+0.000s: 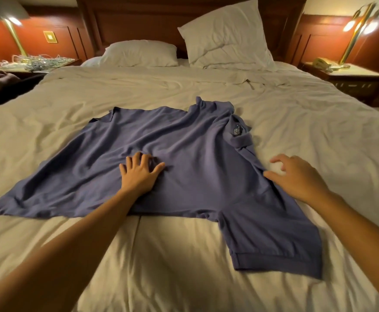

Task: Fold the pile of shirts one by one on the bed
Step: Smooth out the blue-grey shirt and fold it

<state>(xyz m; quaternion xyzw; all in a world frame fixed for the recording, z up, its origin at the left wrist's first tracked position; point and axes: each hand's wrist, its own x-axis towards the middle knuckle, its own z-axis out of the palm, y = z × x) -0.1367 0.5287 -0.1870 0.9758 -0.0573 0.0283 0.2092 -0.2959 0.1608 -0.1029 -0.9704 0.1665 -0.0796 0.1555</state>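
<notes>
Seen from the head, a blue polo shirt [195, 158] lies spread mid-bed [179, 266], the left hand [139, 174] pressing it with splayed fingers and the right hand [296, 176] relaxed, holding nothing, beside its collar, with a flat pillow [139, 52] and a propped pillow [226, 34] well beyond.

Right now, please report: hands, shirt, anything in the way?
Left hand flat on shirt. Right hand open by its edge, gripping nothing. Shirt spread on bed, wrinkled, unfolded. Pillows far back, clear of it.
</notes>
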